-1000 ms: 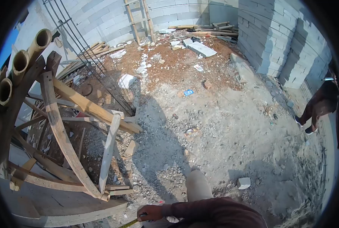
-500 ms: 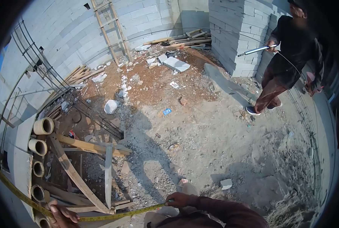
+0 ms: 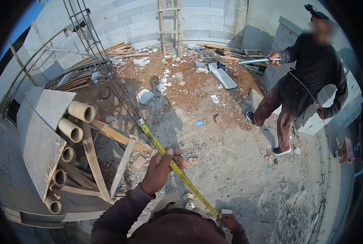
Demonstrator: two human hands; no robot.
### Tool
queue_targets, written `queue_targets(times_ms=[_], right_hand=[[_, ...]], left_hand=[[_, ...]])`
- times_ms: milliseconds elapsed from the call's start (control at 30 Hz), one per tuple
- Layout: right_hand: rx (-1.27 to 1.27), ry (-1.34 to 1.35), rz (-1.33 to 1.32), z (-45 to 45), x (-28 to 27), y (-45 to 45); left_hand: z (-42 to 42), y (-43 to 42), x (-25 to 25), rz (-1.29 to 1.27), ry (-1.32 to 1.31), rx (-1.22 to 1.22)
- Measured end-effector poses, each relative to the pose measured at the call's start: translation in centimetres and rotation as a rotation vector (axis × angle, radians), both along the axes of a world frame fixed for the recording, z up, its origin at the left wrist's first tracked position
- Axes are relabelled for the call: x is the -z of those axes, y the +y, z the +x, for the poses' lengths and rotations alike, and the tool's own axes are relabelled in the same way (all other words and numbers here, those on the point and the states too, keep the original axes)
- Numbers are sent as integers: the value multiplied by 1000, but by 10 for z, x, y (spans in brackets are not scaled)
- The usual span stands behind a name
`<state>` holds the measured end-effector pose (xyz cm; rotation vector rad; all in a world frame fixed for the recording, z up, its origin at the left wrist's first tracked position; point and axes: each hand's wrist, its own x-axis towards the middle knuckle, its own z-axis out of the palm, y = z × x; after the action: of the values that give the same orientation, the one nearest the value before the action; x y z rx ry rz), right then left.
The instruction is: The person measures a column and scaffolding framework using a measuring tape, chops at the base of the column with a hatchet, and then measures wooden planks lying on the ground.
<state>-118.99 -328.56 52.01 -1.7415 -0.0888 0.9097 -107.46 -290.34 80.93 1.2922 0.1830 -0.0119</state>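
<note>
A yellow tape measure blade slants across the view in front of my body. My left hand pinches it between thumb and fingers, and its free tip with a metal end sticks out beyond them toward the upper left. At the blade's lower end my right hand is closed on it, low and close to my body. Whether the tape's case is in that hand I cannot make out. Left of my left hand stand wooden boards beside several open bamboo tubes under a grey panel.
A person in dark clothes steps at the right, holding a silver tube with a cable. Thin rebar rises at the left. A bamboo ladder leans on the block wall. Rubble and a white block lie around.
My left hand has swung from the lower left to the middle, bringing the tape with it. The right hand has shifted right. My view has turned left, and the person has stepped nearer.
</note>
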Motion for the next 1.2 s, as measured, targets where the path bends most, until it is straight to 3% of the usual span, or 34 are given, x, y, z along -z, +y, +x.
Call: queue_targets(times_ms=[167,200,267,367,433,467,533,567,600,700,733,867,967,1033,1133,1200], right_hand=[[67,48,207,73,-42,58],[93,102,251,92,-66,79],[43,115,276,138,-86,109],[-5,78,304,211,-104,156],[-22,82,295,260,-101,189],[-33,90,290,282,-98,202],[-235,-119,207,325,-86,224],[-324,-233,178,348,-83,239],[-397,-85,117,372,-88,251],[-268,168,125,428,-92,285],[-301,107,121,444,-96,294],[-434,-198,174,488,-113,330],[-566,-465,217,510,-136,348],[-692,-649,278,533,-125,355],[-703,-838,262,579,-119,350],[-640,-868,225,623,-132,342]], left_hand=[[18,-25,111,52,265,448],[23,-27,140,160,114,520],[42,-24,154,240,125,632],[79,-18,200,313,-4,524],[107,-16,229,166,121,450],[129,-4,223,47,273,539],[167,22,234,-77,290,631],[177,29,231,-70,315,479],[187,37,224,-59,333,327],[227,81,199,-147,495,375],[232,79,184,-267,526,179],[271,92,178,-684,707,10],[294,99,207,-1018,419,79],[321,97,180,-971,471,-152],[357,90,175,-968,470,-204],[381,90,211,-942,495,-215]])
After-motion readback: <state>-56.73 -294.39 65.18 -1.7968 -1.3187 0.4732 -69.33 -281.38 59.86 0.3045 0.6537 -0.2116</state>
